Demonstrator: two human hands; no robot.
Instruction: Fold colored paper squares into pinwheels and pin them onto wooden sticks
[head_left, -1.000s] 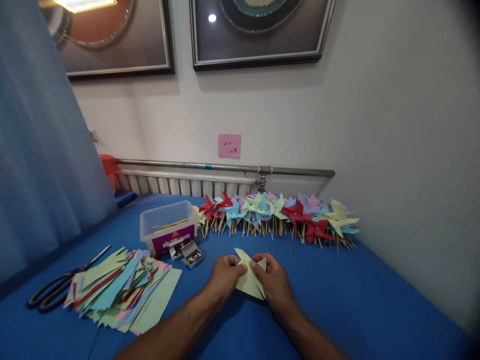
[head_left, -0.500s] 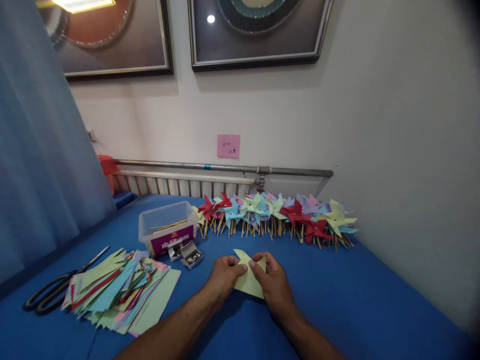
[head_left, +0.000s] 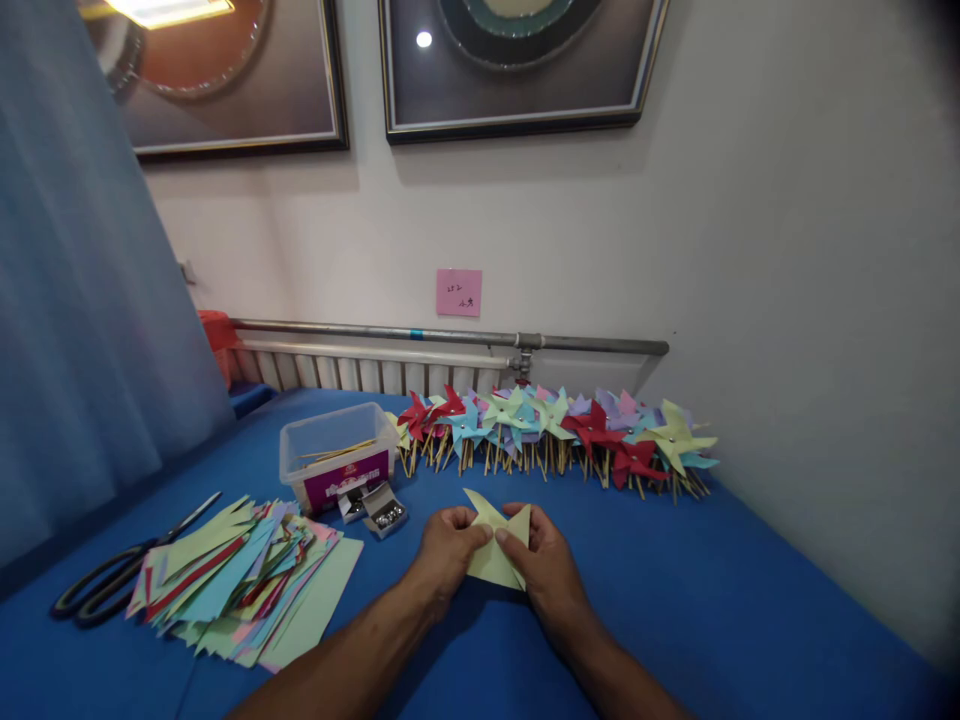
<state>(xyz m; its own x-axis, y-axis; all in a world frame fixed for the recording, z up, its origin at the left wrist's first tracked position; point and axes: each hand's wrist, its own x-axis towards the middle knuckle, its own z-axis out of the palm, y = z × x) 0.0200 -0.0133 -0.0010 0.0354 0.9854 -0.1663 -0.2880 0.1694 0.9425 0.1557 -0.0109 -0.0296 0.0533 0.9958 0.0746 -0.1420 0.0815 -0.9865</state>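
Barely shifted since earlier frame: left hand [head_left: 448,543] and right hand [head_left: 541,556] both pinching pale-yellow paper pinwheel blank [head_left: 495,545], held between them over near-centre blue desk [head_left: 750,600]; fingertips meeting at blank's middle.

On the desk [head_left: 750,600], scissors [head_left: 112,570] lie left of the paper stack [head_left: 240,585]; the plastic box [head_left: 337,455] sits behind it, pinwheels [head_left: 555,430] to its right.

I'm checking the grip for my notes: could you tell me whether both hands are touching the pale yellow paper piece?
Touching. The head view shows the left hand and right hand pinching the pale yellow paper piece at its middle.
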